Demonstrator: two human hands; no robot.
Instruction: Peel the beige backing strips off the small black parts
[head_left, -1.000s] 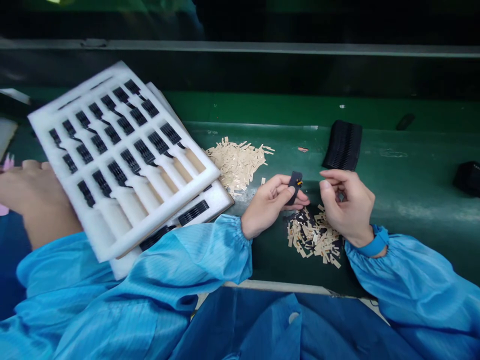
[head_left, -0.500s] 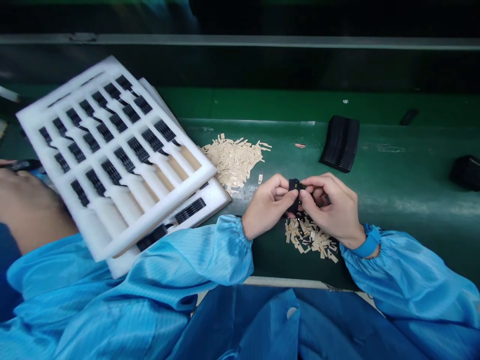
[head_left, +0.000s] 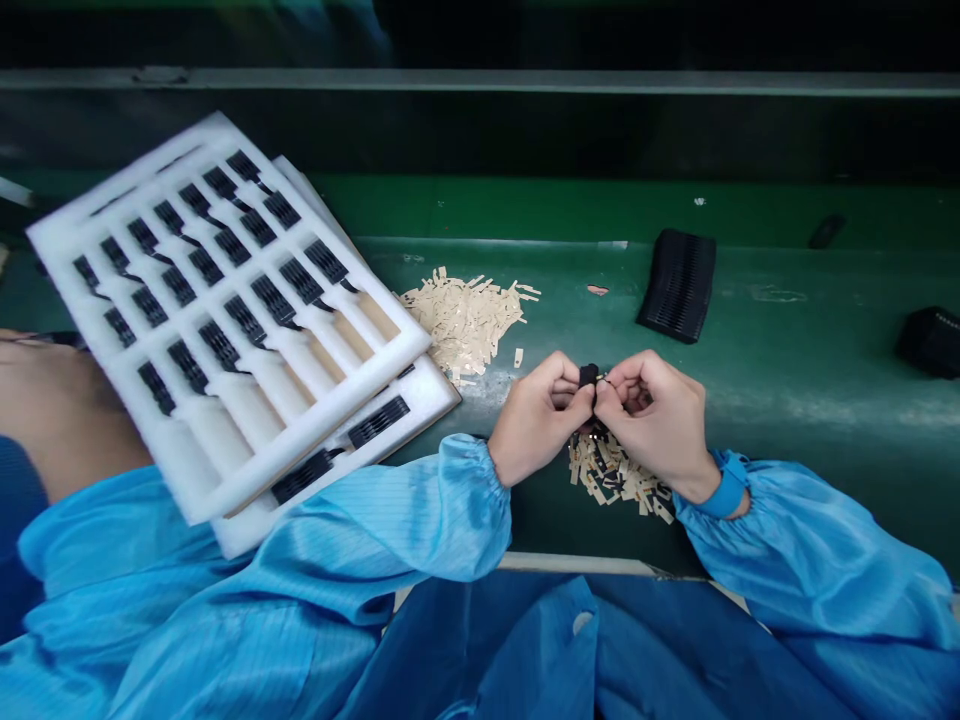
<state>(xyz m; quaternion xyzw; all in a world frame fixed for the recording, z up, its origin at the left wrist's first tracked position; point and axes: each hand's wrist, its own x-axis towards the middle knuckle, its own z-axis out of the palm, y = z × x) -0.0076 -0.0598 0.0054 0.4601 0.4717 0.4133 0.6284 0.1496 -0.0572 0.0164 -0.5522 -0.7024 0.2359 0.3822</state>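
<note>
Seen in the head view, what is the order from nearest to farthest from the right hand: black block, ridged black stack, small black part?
From the right hand:
1. Small black part: at its fingertips.
2. Ridged black stack: just beyond the hand.
3. Black block: at the right edge.

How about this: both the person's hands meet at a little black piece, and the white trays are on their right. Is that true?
Not quite: the head view shows the white trays on the person's left. The left hand and right hand meet at the little black piece.
</note>
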